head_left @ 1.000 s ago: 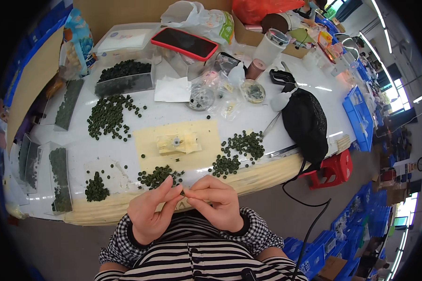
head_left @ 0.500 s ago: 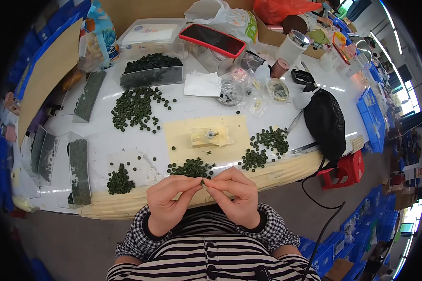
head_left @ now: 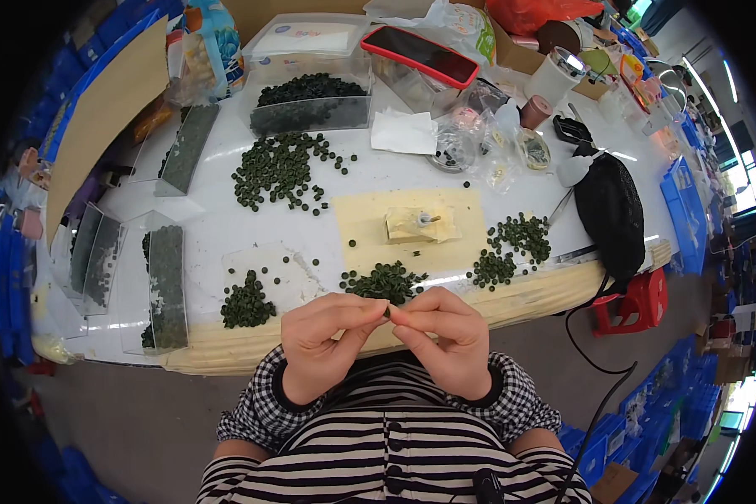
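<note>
At the table's front edge my left hand [head_left: 326,343] and my right hand [head_left: 447,340] meet fingertip to fingertip. Pinched between them is a small dark green piece [head_left: 387,312], mostly covered by the fingers. Just beyond the fingertips lies a pile of thin, leaf-like green pieces [head_left: 384,280]. To its left sits another small green pile [head_left: 248,302], and to its right are loose round green discs [head_left: 494,268]. Behind, on a pale yellow sheet [head_left: 357,220], stands a tape-wrapped block [head_left: 405,225] with a short pin sticking up.
Farther back spreads a larger heap of green discs [head_left: 281,172] before a clear box [head_left: 357,113] filled with more. Clear trays [head_left: 170,290] line the left side. A red-cased phone [head_left: 420,56], small bags, a jar [head_left: 554,77] and a black mesh pouch [head_left: 613,214] occupy the back and right.
The view has shifted, so the table and its contents appear farther right and slightly higher. Both hands stay pinched together on the small green piece.
</note>
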{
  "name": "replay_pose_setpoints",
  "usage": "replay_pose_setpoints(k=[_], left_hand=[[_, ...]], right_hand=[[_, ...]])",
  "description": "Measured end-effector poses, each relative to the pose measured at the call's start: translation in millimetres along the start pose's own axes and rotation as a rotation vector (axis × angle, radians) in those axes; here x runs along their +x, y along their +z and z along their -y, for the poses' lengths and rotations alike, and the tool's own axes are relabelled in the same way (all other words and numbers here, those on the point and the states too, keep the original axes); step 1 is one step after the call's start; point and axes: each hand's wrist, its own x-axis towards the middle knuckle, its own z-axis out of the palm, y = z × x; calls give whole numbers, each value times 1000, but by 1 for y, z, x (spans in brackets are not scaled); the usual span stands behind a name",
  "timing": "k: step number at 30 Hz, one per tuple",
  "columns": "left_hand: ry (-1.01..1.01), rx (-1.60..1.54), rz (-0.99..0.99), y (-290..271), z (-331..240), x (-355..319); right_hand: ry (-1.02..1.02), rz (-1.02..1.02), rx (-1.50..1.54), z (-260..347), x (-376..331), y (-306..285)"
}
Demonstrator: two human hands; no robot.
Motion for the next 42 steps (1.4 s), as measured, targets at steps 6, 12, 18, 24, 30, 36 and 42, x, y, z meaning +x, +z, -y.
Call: replay_pose_setpoints(k=[6, 12, 18, 24, 30, 36, 42], left_hand=[[-190, -241, -7, -3, 2, 0], [-237, -275, -39, 1, 2, -4], [-63, -103, -16, 7, -2, -1], [-39, -27, 63, 7, 0, 5], [-216, -204, -53, 4, -3, 4], [-300, -142, -287, -26, -15, -12], [-368, -192, -309, -22, -18, -17]], right_hand=[[61, -24, 53, -1, 0, 3], [-42, -27, -82, 0, 2, 2], [-75, -44, -126, 1, -4, -1], [-70, -56, -144, -1, -6, -6], [109, -107, -321, -11, -30, -52], [1125, 670, -28, -7, -135, -170], [1486, 925, -5, -39, -195, -157]])
